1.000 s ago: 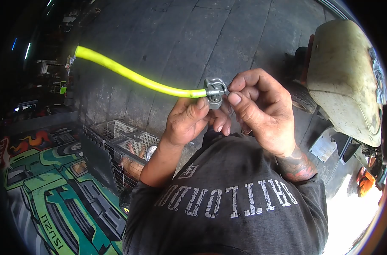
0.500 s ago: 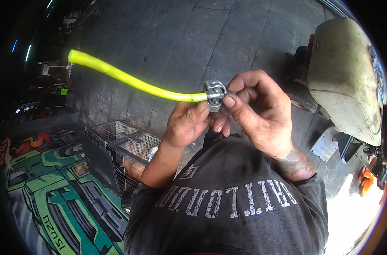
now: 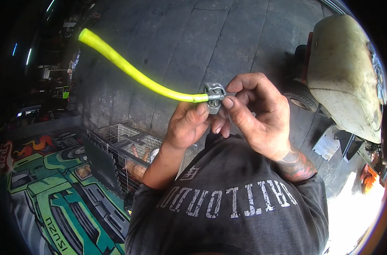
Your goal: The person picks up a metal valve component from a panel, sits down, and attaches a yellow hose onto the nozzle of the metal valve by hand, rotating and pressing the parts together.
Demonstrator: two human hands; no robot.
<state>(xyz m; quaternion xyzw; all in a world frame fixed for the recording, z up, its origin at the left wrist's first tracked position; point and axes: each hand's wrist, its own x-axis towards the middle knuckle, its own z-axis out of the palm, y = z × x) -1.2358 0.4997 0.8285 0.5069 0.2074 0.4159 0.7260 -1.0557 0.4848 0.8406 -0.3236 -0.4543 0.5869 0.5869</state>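
Your left hand (image 3: 182, 127) looks clamped on the metal fitting (image 3: 214, 98), out in front of your chest, its thumb by the joint with the yellow tube (image 3: 136, 75). Your right hand (image 3: 261, 112) has thumb and forefinger at the other side (pinching or merely touching, I cannot tell). One tube end meets the fitting — how firmly doesn't show — while the far end is bare.

wire cage (image 3: 126, 131) stands beside green ISUZU truck painting (image 3: 44, 199) | wheel (image 3: 302, 102) sits near grimy cream casing (image 3: 342, 63) | dark floor (image 3: 193, 38) shows seams
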